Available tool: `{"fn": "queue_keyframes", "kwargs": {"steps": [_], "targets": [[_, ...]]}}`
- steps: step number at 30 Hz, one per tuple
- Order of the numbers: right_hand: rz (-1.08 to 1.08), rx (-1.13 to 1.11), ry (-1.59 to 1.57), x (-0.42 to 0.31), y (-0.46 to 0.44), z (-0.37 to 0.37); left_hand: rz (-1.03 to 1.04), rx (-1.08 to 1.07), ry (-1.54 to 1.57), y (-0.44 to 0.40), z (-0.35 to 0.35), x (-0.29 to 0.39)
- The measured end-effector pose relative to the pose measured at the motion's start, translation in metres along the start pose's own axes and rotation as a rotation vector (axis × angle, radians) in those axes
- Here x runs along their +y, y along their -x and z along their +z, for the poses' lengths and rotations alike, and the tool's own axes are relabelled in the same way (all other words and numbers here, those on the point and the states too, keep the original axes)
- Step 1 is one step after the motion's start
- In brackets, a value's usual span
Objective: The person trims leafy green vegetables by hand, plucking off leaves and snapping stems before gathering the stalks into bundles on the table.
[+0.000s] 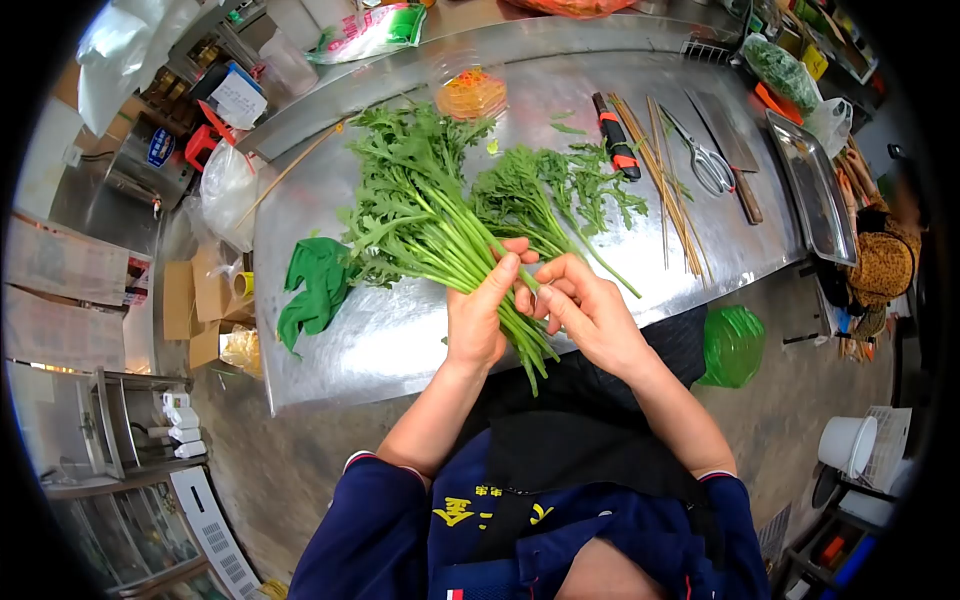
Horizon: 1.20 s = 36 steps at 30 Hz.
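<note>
A thick bunch of leafy greens (420, 215) with long pale-green stems lies across my left hand (482, 305), whose fingers are wrapped round the stems. My right hand (580, 305) is closed at the bunch's right side, its thumb and fingers pinching one stem near the lower ends. Leaves point away to the upper left, and cut ends stick out below my hands. Just beyond my right hand, a smaller pile of the same greens (545, 190) rests on the metal table (400, 345).
A green cloth (318, 285) lies at the table's left. Along the right are a black-and-red tool (615, 138), thin sticks (660, 180), scissors (705, 160), a cleaver (730, 140) and a metal tray (815, 190). A tub of orange shreds (470, 95) stands at the back; a green bag (733, 345) hangs by the front edge.
</note>
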State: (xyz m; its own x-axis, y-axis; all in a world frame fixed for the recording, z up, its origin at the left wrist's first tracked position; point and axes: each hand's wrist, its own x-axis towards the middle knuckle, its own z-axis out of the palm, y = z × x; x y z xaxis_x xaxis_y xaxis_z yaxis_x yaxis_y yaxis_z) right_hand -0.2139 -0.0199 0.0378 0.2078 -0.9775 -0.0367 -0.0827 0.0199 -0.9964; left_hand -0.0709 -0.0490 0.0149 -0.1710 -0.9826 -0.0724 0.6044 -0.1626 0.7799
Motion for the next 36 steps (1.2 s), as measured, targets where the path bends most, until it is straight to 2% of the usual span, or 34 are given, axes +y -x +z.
{"fn": "queue_keyframes", "kwargs": {"steps": [2,5,8,14,17,18,19,21,23,24,25,28,34,36], "targets": [[-0.047,0.003,0.005,0.006,-0.001,0.003,0.003,0.024,-0.003,0.002,0.002,0.001],[0.104,-0.077,-0.017,-0.004,0.002,-0.001,-0.03,0.061,-0.012,0.004,-0.001,-0.001],[0.151,-0.132,-0.215,0.008,0.001,-0.003,-0.051,0.048,0.002,0.006,-0.003,-0.002],[0.248,-0.182,-0.307,0.013,0.003,-0.004,-0.055,0.077,-0.054,0.008,-0.006,-0.003],[0.037,-0.223,0.04,0.026,0.001,-0.011,-0.011,0.16,-0.074,0.009,-0.016,-0.002],[0.04,-0.18,0.268,0.015,0.004,-0.024,-0.031,0.13,-0.006,0.009,-0.023,0.001],[0.049,-0.078,0.163,0.032,-0.001,-0.031,0.013,0.105,-0.098,0.007,-0.032,0.005],[-0.053,0.216,0.515,0.057,-0.015,-0.061,0.07,0.189,-0.049,0.009,-0.028,0.02],[0.118,0.286,0.687,0.07,-0.021,-0.081,0.116,0.217,0.0,0.008,-0.03,0.027],[0.176,0.25,0.733,0.073,-0.024,-0.082,0.099,0.123,0.052,0.008,-0.039,0.031],[0.236,0.21,0.776,0.076,-0.025,-0.081,0.102,0.116,0.066,0.009,-0.044,0.034],[0.189,0.356,1.018,0.089,-0.028,-0.068,0.084,0.091,0.167,0.011,-0.051,0.037],[0.207,0.367,1.047,0.102,-0.039,-0.073,0.031,0.18,0.184,0.013,-0.046,0.033],[0.185,0.404,0.367,0.088,-0.041,-0.083,0.018,0.136,0.204,0.01,-0.046,0.031]]}}
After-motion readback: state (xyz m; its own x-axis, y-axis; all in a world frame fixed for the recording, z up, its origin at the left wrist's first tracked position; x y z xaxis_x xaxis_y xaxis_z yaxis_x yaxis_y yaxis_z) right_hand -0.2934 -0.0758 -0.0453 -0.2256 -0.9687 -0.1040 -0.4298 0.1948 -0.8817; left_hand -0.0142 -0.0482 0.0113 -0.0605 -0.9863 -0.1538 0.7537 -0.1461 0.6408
